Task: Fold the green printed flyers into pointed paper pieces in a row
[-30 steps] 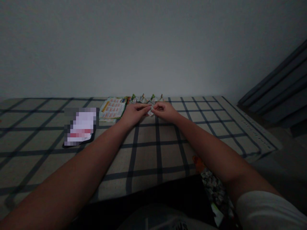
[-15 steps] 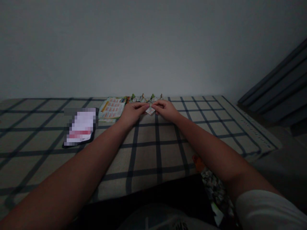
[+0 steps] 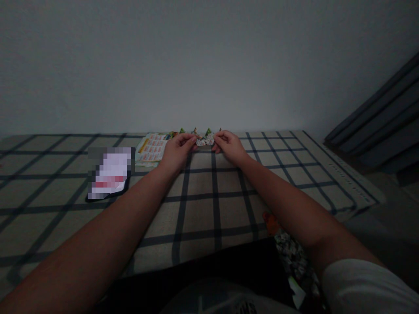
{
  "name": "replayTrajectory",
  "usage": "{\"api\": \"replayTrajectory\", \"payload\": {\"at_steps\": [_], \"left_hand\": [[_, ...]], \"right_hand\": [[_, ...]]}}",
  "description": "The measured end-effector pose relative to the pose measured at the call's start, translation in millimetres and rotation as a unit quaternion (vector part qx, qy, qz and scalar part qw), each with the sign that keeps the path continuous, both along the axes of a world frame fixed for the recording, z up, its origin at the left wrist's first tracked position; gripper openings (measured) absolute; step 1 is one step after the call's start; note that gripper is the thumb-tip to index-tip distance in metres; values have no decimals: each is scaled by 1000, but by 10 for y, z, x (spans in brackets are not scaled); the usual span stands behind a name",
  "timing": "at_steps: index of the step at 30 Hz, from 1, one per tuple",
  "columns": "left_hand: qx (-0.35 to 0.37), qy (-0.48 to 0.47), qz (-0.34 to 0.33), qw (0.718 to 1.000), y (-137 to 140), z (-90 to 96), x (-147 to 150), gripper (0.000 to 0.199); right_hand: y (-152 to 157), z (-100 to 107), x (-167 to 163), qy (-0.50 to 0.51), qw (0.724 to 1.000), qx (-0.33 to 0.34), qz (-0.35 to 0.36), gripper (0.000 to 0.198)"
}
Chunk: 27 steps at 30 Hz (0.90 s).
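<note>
Toward the far edge of the checked cloth (image 3: 201,187), I have the left hand (image 3: 178,149) and right hand (image 3: 231,146) at opposite ends of a small printed paper piece (image 3: 205,141), thumbs and fingertips pinched closed on it. It stretches between them, just in front of a row of folded papers (image 3: 182,131); whether it touches the cloth, I can't tell. Left of my left hand lies a printed sheet (image 3: 154,146), then a blurred-out phone (image 3: 113,170).
</note>
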<state>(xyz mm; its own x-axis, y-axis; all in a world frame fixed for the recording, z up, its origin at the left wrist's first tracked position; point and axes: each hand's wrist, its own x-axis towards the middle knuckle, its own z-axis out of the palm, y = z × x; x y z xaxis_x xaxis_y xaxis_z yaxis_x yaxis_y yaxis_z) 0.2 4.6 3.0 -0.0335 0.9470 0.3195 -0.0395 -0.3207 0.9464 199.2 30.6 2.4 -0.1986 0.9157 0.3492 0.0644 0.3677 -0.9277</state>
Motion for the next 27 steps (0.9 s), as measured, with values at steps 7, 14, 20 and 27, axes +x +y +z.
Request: {"api": "replayTrajectory", "payload": {"at_steps": [7,14,20,27], "left_hand": [[-25,-61,-14,998,4,9,45,29],[-5,-80,-16,997,45,-29,72,32],[17,-52,-26,998,33,-40,32,27],[49,100,-3,994,-39,3,-14,16]], "right_hand": [[41,-25,-41,24,999,-29,5,22],[64,-17,-50,58,997,-47,6,20],[50,-37,-38,40,999,-3,5,28],[34,-75,-13,2,999,49,21,37]]}}
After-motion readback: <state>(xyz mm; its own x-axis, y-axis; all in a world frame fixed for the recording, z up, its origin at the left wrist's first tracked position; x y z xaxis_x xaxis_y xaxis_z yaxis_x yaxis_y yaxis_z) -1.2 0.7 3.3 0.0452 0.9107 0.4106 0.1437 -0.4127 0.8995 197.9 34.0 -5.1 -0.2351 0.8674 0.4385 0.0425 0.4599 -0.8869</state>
